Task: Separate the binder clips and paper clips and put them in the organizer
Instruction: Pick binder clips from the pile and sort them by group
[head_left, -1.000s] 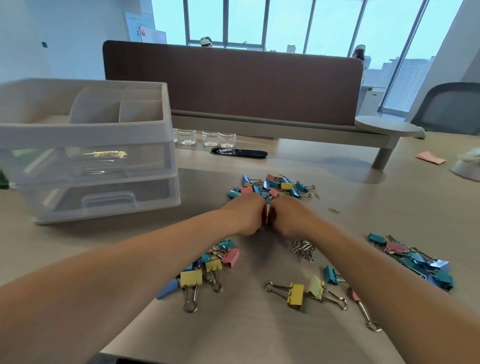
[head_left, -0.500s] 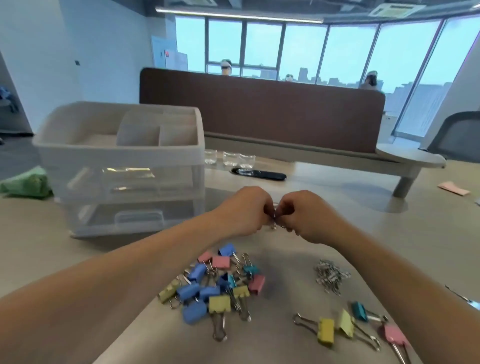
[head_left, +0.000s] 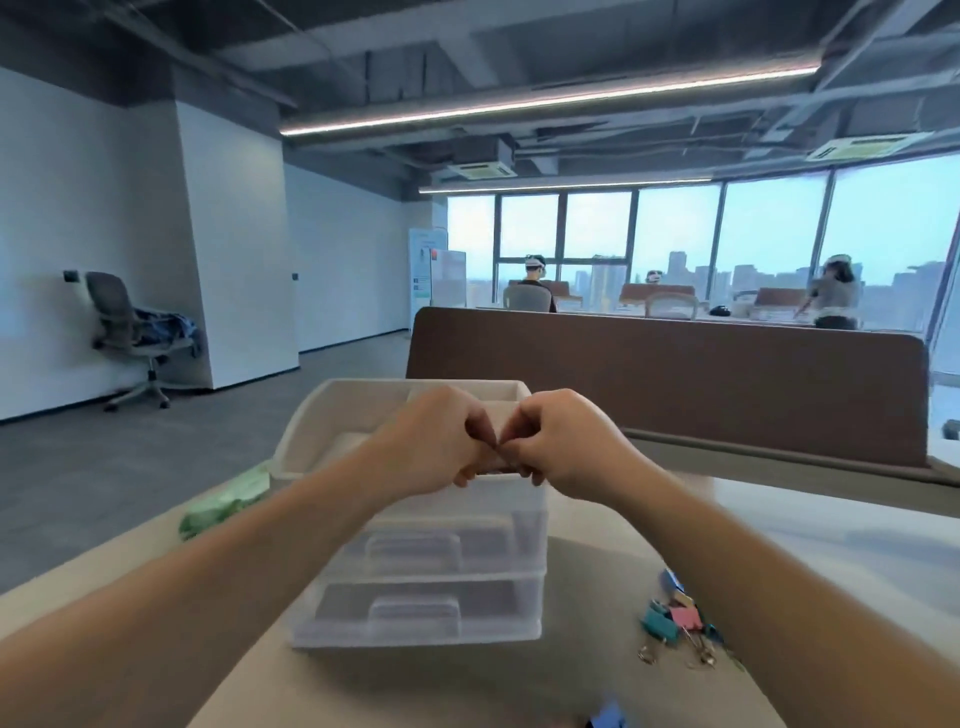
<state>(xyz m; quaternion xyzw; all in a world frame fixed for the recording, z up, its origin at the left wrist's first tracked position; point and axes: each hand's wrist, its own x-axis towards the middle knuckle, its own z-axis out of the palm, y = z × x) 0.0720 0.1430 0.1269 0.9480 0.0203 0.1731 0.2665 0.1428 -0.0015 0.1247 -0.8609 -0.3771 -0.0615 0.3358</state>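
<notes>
Translucent white plastic drawer organizer: left hand and right hand have risen to it; both curled, pressed together, contents unseen; drop-off likely.

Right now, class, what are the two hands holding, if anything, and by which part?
It cannot be told. The left hand and right hand meet with curled fingers in front of the organizer, hiding anything pinched between them.

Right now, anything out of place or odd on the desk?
Nothing damaged or spilled. A tangle of binder clips lies loose right of the organizer, unsorted; a crumpled green cloth lies left of it.
</notes>
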